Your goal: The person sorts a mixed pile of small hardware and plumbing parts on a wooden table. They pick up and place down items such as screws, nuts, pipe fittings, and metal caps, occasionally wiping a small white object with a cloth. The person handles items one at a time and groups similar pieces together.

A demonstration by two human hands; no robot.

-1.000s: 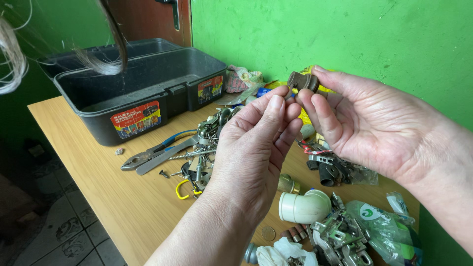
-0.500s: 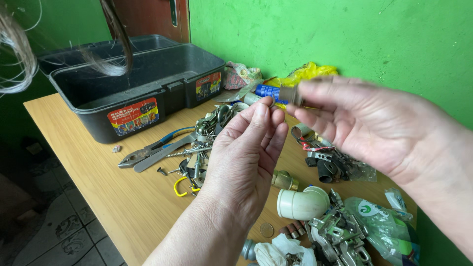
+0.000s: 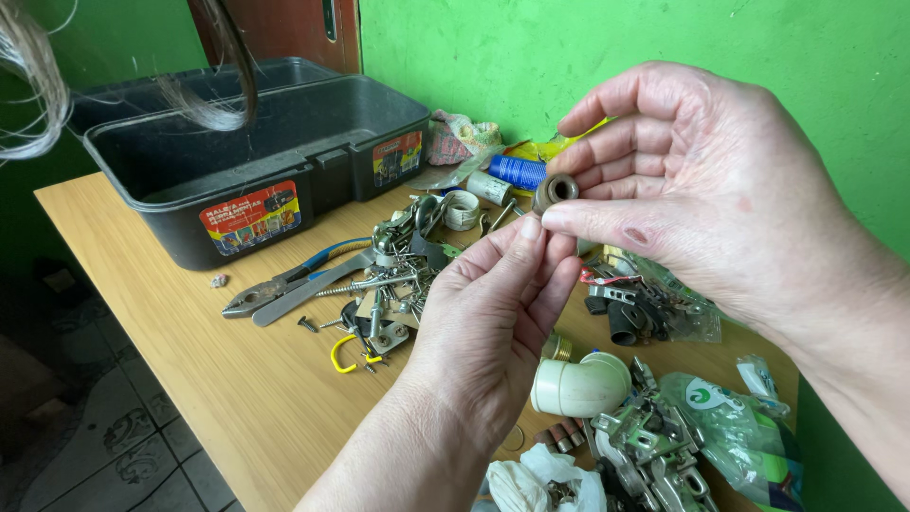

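One wooden table [image 3: 190,379] against a green wall [image 3: 607,57]. One open dark toolbox [image 3: 284,142] at the far left end, two coloured stickers on its front wall. Two hands raised over the clutter in mid-table.

Right hand [image 3: 701,180]: fingers curled together, thumb and fingertips pinched on one small dark ring [image 3: 555,189], hole turned toward the camera, held in the air above the table, well clear of the pile. Left hand [image 3: 493,322]: back toward the camera, fingertips bunched together and pressed against the right thumb just under the ring; whether anything sits between them cannot be told.

Below the hands: one white pipe elbow [image 3: 580,384] near the table's front edge, one brass fitting [image 3: 557,347] just behind it. One clear bag [image 3: 730,427] with a green mark to the right, a heap of metal brackets [image 3: 654,446] beside it, too tangled to count. One pair of pliers [image 3: 284,284] with blue handles left of centre, jaws pointing left. One heap of screws [image 3: 398,275] and small hardware next to them, uncountable. One yellow hook [image 3: 346,353] in front of that heap. One blue roll [image 3: 518,172] and one white ring [image 3: 463,209] near the wall.
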